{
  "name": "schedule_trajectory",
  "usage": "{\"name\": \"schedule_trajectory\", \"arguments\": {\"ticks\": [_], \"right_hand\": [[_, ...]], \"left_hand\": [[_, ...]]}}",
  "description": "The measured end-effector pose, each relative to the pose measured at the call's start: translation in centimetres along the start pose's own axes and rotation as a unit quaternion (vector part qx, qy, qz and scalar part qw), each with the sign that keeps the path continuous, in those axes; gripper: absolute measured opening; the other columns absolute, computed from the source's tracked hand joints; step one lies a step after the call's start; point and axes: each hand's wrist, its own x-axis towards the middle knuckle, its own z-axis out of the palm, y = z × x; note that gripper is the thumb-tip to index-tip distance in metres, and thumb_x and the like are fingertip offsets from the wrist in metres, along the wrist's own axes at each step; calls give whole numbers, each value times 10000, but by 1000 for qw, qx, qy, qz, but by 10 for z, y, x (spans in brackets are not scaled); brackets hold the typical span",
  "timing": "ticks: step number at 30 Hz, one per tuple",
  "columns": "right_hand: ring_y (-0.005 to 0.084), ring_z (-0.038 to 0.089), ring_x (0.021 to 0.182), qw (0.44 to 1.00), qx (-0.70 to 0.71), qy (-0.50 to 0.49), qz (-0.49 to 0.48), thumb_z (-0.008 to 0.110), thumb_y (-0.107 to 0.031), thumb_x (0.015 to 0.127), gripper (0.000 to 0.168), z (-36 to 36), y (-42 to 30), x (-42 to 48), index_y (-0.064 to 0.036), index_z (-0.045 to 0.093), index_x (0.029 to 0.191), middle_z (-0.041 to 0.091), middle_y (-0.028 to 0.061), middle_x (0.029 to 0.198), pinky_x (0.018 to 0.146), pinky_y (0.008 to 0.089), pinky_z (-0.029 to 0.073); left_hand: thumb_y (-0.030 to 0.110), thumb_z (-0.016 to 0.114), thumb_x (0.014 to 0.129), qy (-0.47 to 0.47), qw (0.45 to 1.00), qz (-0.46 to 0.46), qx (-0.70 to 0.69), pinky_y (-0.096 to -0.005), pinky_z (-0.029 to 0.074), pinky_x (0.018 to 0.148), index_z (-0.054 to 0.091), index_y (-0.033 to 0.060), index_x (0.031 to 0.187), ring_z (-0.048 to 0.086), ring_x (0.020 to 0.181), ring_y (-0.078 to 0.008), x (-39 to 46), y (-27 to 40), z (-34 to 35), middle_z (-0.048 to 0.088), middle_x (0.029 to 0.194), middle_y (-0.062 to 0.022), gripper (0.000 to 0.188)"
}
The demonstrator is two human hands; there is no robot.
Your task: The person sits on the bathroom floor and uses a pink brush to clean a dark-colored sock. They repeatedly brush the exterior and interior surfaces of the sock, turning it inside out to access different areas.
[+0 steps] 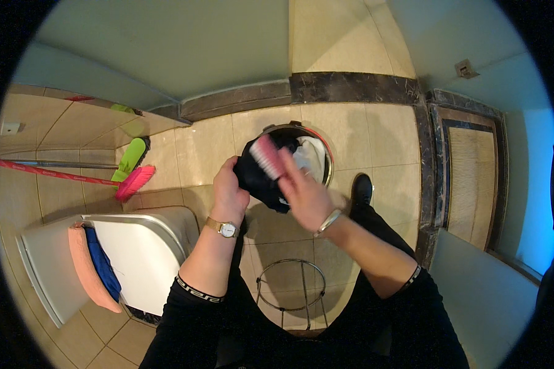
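Observation:
Black cloth (255, 177) is gripped at its left edge by my left hand (227, 196), which has a watch at the wrist. My right hand (310, 200) holds a pink scrub brush (277, 154) with pale bristles, slightly blurred, over the cloth. The bristles face left; whether they touch the fabric I cannot tell. Beneath lies a round bucket or basin (331, 168), partly covered by the cloth and my right hand. Inside its right side is white cloth (315, 150).
A round metal stand (292, 308) is on the tiled floor between my legs. My black shoe (362, 188) is right of the basin. At left are a pink broom (136, 183), a green brush (133, 154) and a white fixture (143, 249) with an orange towel (90, 270) and blue cloth (102, 260).

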Motion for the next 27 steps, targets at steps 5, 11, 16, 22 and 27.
{"name": "schedule_trajectory", "arguments": {"ticks": [5,11,16,22,27], "right_hand": [[416,598,766,954,-155,-222,133,381,-297,937,528,38,87,5,-225,187,1423,616,236,840,696,474,480],[404,608,774,992,-25,-119,38,406,-304,925,445,10,14,8,-195,357,1354,624,221,909,667,481,479],[318,613,908,975,109,-73,182,445,-355,907,436,17,69,36,-113,460,1268,640,164,981,814,397,467],[151,601,756,870,403,-5,284,706,-327,736,462,18,83,39,25,602,1017,630,107,846,688,238,472],[193,636,745,732,623,39,272,642,-81,733,336,-11,53,45,53,588,1036,642,118,887,673,294,517]], "left_hand": [[145,531,865,-38,998,52,11,-358,498,756,586,30,877,599,784,-231,-49,1,30,628,840,-89,129],[88,509,863,-62,994,84,28,-246,433,686,545,79,782,507,708,-99,-59,-3,34,532,728,16,89],[40,595,802,-269,881,213,325,-257,415,623,525,65,806,509,682,-109,-115,-43,38,513,751,19,74],[95,665,752,-461,635,350,511,-348,408,550,516,15,773,514,626,-279,-109,-69,28,492,723,-117,170],[109,631,801,-341,636,394,569,-331,419,540,574,-2,766,548,629,-270,-98,-59,23,530,679,-124,129]]}}
